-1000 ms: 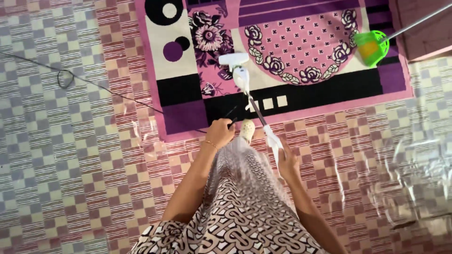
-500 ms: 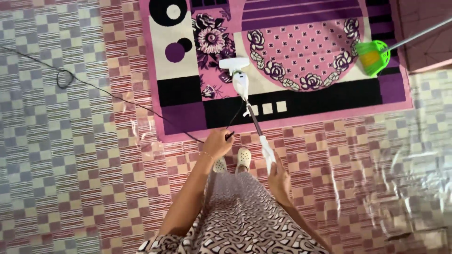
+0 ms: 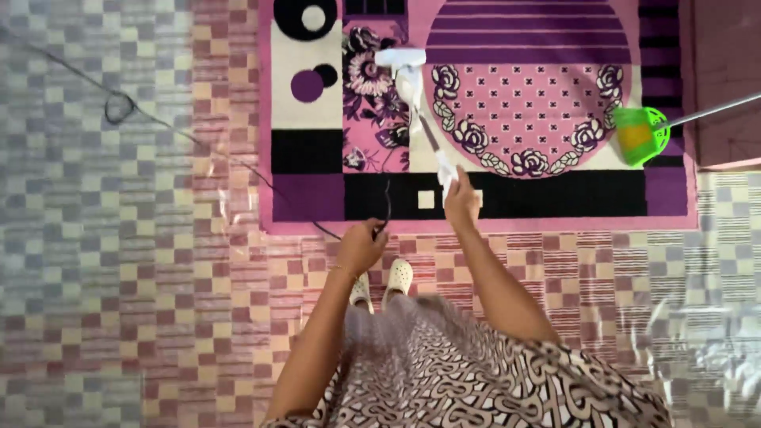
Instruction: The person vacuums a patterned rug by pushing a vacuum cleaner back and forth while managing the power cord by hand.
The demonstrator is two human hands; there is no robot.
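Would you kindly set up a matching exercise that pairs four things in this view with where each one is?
Things:
1. stick vacuum
2. power cord
3. green dustpan
4. white clogs

Places:
A. at the rug's right edge, on a long handle
B. on the checked floor, below the rug's near edge
C. on the rug's flower pattern, handle in the right hand
D. trailing over the floor at left, to the left hand

Pairs: 1-C, 2-D, 3-A, 4-B

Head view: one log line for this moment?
right hand: grips white stick vacuum on pink-purple rug | left hand: holds black cord
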